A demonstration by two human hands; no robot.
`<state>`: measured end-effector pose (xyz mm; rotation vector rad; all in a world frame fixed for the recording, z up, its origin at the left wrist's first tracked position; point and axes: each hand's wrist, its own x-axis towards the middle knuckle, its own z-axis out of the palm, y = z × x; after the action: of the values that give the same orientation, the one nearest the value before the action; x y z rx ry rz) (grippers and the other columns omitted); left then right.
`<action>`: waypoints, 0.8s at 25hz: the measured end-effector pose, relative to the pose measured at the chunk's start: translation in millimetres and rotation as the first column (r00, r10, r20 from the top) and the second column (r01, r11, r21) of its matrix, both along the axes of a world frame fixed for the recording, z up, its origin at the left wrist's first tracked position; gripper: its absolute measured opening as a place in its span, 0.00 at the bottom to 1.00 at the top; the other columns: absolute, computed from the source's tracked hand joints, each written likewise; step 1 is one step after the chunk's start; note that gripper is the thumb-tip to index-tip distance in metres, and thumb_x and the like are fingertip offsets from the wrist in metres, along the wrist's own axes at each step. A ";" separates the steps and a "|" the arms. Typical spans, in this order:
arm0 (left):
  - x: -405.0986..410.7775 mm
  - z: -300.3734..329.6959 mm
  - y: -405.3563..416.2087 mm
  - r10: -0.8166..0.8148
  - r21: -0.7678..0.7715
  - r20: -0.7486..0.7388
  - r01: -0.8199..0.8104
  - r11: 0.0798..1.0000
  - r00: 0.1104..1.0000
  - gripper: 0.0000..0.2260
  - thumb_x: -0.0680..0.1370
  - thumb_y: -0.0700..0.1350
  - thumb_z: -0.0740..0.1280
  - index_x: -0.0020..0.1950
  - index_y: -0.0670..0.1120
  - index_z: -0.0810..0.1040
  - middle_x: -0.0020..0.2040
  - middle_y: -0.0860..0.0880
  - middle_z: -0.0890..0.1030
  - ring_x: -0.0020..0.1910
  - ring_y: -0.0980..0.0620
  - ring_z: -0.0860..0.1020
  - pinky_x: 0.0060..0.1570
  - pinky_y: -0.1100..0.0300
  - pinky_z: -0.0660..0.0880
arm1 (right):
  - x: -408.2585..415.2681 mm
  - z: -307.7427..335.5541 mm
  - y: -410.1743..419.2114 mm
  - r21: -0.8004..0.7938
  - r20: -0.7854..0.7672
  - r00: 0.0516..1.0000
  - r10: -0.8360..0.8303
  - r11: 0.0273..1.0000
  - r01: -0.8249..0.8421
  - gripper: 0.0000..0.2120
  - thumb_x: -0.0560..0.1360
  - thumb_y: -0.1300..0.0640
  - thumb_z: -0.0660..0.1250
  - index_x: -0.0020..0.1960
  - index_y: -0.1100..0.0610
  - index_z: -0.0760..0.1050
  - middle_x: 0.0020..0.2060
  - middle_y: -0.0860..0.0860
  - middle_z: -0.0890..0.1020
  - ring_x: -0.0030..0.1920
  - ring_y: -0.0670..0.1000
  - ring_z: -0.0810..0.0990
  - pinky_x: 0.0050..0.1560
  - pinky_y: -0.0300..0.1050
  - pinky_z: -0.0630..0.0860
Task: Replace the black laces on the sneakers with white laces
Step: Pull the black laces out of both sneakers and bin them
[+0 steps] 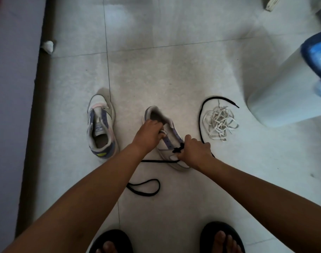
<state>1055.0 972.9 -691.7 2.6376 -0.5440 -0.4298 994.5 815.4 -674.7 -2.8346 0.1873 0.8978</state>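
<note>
Head camera view looked straight down at a pale tiled floor [174,70] where a person bent over two sneakers. The right-hand sneaker [171,143] lay between the two hands, its heel pointing away and its toe toward the person. The left hand [148,135] had its fingers curled over the tongue area near the shoe's opening, gripping it. The right hand [194,151] was closed into a pinch on a black lace [178,149] at the lowest eyelets near the toe. That lace was mostly pulled out: one length trailed leftward across the floor beneath the left forearm, and a loop of black lace [147,187] lay closer to the person's feet; whether the loop joined the same lace could not be told. Another black strand [201,114] curved in an arc to the right of the shoe, passing behind the right hand.

Inside that arc lay a tangled pile of white laces [220,123], loose on the floor and apart from both shoes.

The other sneaker [101,126] stood well to the left, upright, toe pointing away, with no lace visible in its eyelets.

A pale bin with a blue liner [283,99] stood at the right edge. A crumpled white scrap [48,46] lay by the dark skirting at the left. Two feet in black sandals [221,238] showed at the bottom.
</note>
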 end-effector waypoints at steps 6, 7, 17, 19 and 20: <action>-2.8 1.8 0.8 0.021 -0.012 -0.006 -0.021 1.000 1.000 0.09 0.77 0.44 0.66 0.48 0.37 0.76 0.51 0.40 0.78 0.54 0.42 0.72 0.52 0.57 0.63 | -11.6 -3.8 -17.3 0.038 0.020 0.996 -0.083 0.996 0.082 0.11 0.75 0.53 0.60 0.55 0.56 0.71 0.52 0.56 0.78 0.57 0.59 0.72 0.52 0.49 0.66; -2.6 2.2 0.6 0.022 -0.012 -0.012 -0.023 1.000 1.000 0.09 0.77 0.44 0.66 0.48 0.37 0.76 0.51 0.40 0.78 0.55 0.42 0.72 0.52 0.57 0.63 | -11.3 -1.5 -19.9 0.080 0.049 0.994 -0.103 0.992 0.099 0.09 0.75 0.54 0.60 0.52 0.55 0.73 0.49 0.55 0.79 0.54 0.58 0.73 0.50 0.48 0.66; -4.9 -0.6 1.9 0.033 -0.054 -0.007 -0.033 0.998 0.999 0.07 0.76 0.42 0.65 0.47 0.38 0.78 0.50 0.39 0.77 0.53 0.42 0.72 0.52 0.55 0.65 | 42.3 74.2 -50.2 0.632 -0.737 0.526 -0.425 -0.158 0.759 0.10 0.72 0.67 0.51 0.47 0.60 0.69 0.27 0.53 0.75 0.30 0.51 0.78 0.43 0.47 0.78; -3.8 0.4 3.7 0.022 -0.072 -0.024 -0.023 0.997 0.999 0.07 0.76 0.41 0.66 0.48 0.37 0.78 0.50 0.38 0.77 0.53 0.42 0.72 0.53 0.55 0.66 | 79.9 109.8 -50.8 0.753 -0.648 0.644 -0.408 -0.210 0.624 0.11 0.68 0.67 0.53 0.44 0.59 0.70 0.24 0.51 0.73 0.29 0.50 0.76 0.44 0.45 0.78; -3.2 1.3 4.5 0.014 -0.082 -0.031 -0.017 0.996 0.999 0.07 0.76 0.41 0.66 0.49 0.37 0.79 0.50 0.38 0.76 0.53 0.41 0.73 0.53 0.55 0.66 | 101.7 128.2 -50.1 0.806 -0.586 0.689 -0.426 -0.218 0.551 0.10 0.68 0.67 0.53 0.44 0.58 0.71 0.24 0.50 0.73 0.28 0.50 0.76 0.44 0.45 0.78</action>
<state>1051.8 977.4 -690.4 2.5507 -0.5200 -0.4325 1096.2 765.2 -546.4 -1.0662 0.4525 0.5171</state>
